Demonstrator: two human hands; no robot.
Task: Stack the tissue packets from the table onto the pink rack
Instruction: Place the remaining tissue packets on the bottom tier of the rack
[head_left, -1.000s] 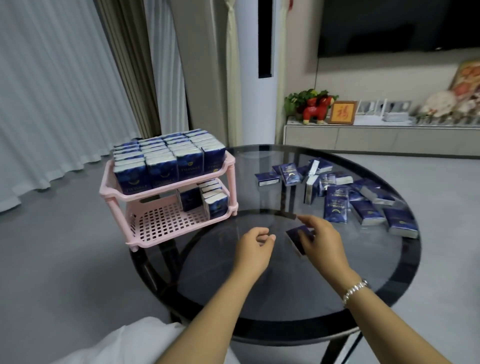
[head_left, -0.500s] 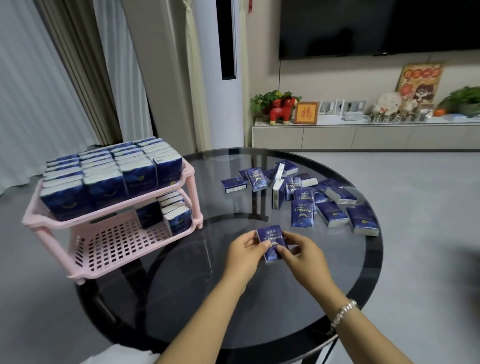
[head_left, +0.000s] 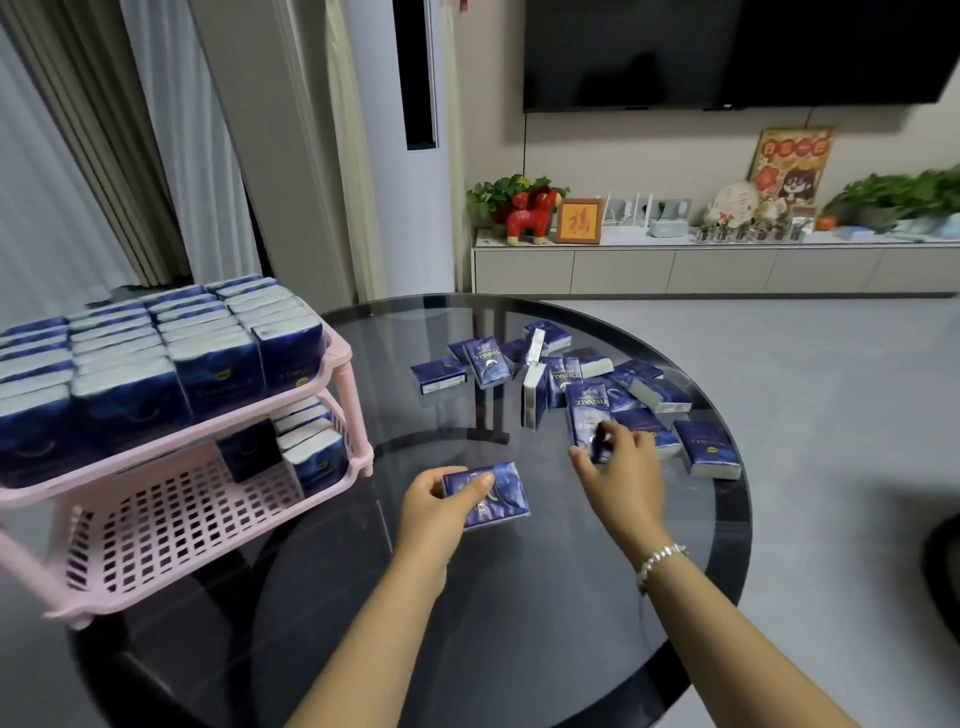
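Left grip (head_left: 436, 506) clenched around one blue tissue packet (head_left: 491, 496), thumb on its top face, fingers under its near edge; held low over the glass counter (head_left: 519, 623), perhaps touching the glass, hard to tell from this angle. Right grip (head_left: 621, 475) reaching forward, fingers curled over the near end of another packet (head_left: 587, 415) at the edge of the loose pile; probably pinching it, though blurred at the fingertips. Silver bracelet (head_left: 662, 558) on the right wrist.

Beyond the right grip and a little to both sides of it, loose pile of packets (head_left: 644, 387) spread on the counter, some flat, some standing on an edge, several overlapping. Between the two grips only dark glass.

To the left of the left grip, pink rack (head_left: 322, 410) with two tiers, standing at the counter edge. Upper tier packed full with upright packets in rows. Lower tier holding only a small group of upright packets (head_left: 311, 447) in the far right corner, the corner nearest to the left grip; pink grid floor visible in the remaining part.

Far behind the grips, low cabinet (head_left: 727, 270) along the wall with a red figurine (head_left: 532, 218) and a dark screen (head_left: 727, 52) above.
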